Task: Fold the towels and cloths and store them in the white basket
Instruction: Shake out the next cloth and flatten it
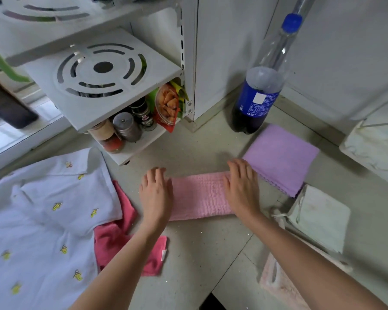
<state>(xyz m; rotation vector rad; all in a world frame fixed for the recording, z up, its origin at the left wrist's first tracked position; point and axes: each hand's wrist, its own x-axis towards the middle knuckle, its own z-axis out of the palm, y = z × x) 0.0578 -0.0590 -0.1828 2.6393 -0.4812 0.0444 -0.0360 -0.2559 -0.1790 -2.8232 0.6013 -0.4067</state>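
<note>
From my feed I can read very little. The spice jar on the rack's lower shelf carries a dark label with a small red mark and pale lettering, too small for me to make out. The soda bottle has a blue label with a white patch, fine white print and a recycling-type symbol low on its left; none of the words resolve. The snack packet shows food pictures, no legible text.

The speckled countertop carries a pink towel, purple cloth, red cloth, banana-print shirt, cola bottle and spice rack.
</note>
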